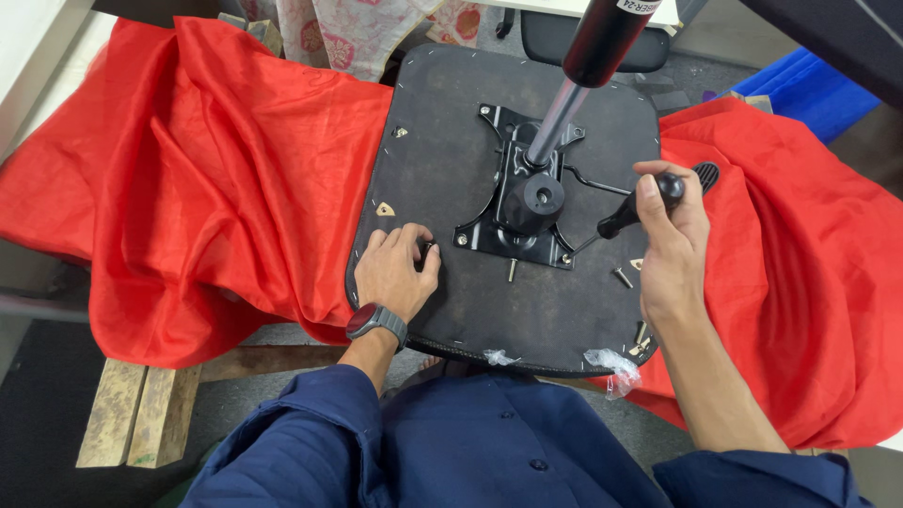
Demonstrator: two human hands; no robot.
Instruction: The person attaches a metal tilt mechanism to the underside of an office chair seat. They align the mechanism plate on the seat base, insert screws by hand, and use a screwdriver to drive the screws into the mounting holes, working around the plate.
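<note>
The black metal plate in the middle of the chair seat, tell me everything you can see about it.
The black metal plate lies flat on the upturned dark seat base, near its middle. It looks like stamped steel, roughly square, with bolt heads at its corners. A round black hub rises from it, holding a silver gas cylinder that tilts toward the camera. Thin wire levers run out to the right. Neither hand touches the plate.

The person wears a dark navy blue work shirt (508, 442) of plain woven cloth, with small dark buttons down the front placket. Its long sleeves are pushed up, bunching in folds near the elbows and leaving both forearms bare. A watch with a round reddish face and dark grey strap (374, 321) circles the left wrist.
</note>
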